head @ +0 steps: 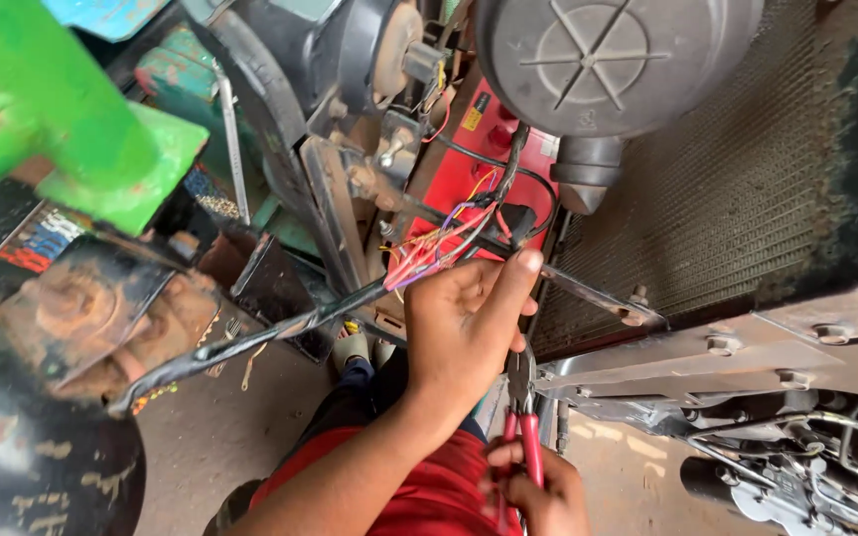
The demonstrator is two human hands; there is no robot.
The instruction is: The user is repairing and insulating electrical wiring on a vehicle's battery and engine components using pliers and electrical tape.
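Observation:
My left hand [469, 323] reaches up from the lower left and grips a bundle of thin coloured wires [434, 248] where they fan out of a black taped cable [250, 342]. One finger of it points up beside a black connector [518, 220]. My right hand [538, 496] sits low, near my red shirt, closed around the red handles of a pair of pliers [521, 397]. The pliers' dark jaws point up, just under my left hand, and do not touch the wires.
A red box [469, 149] sits behind the wires, under a round black air cleaner [608, 60]. A dark radiator grille [717, 199] fills the right, with a rusty steel frame [747, 347] below. Green bodywork [62, 119] is at upper left. Shoes [355, 347] stand on the dirt floor.

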